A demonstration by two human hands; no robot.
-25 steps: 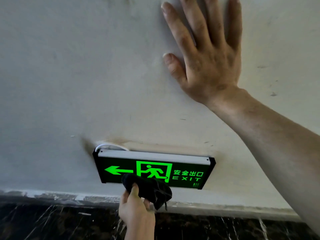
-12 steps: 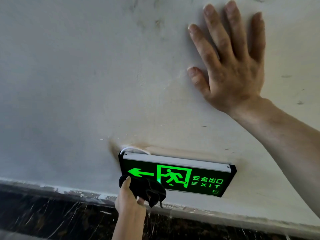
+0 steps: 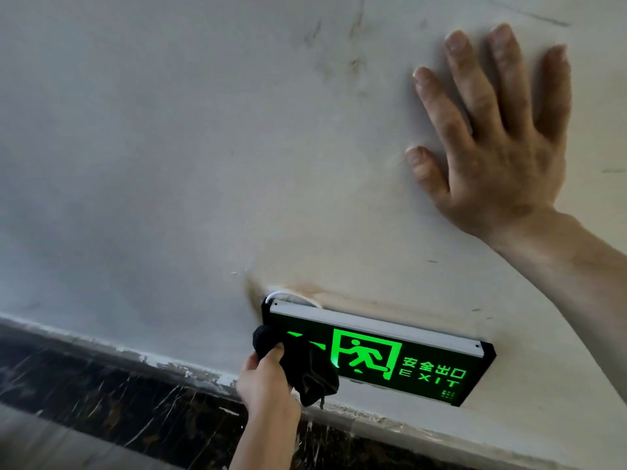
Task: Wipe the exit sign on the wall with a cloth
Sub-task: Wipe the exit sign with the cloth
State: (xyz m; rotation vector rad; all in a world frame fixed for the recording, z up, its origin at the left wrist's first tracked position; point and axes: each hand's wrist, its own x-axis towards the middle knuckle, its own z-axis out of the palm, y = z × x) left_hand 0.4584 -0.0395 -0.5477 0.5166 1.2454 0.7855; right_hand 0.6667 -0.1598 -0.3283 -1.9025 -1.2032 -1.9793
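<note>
A green-lit exit sign [image 3: 407,359] in a black frame with a silver top strip hangs low on the white wall. A crumpled black cloth [image 3: 305,368] covers its left end and hides most of the arrow. My left hand [image 3: 268,381] grips that cloth from below and presses it against the sign. Up at the right, my right hand [image 3: 495,147] lies flat on the wall with fingers spread, well above the sign, holding nothing.
The white wall [image 3: 169,164] carries scuffs and a brown stain around the sign's top. A dark marble skirting [image 3: 101,395] with chipped paint along its upper edge runs below the sign. A white cable [image 3: 285,295] loops out behind the sign's top left corner.
My left hand has slid the cloth leftward along the sign, from under the running figure to the arrow end. The view has shifted, so the sign and my right hand sit further right.
</note>
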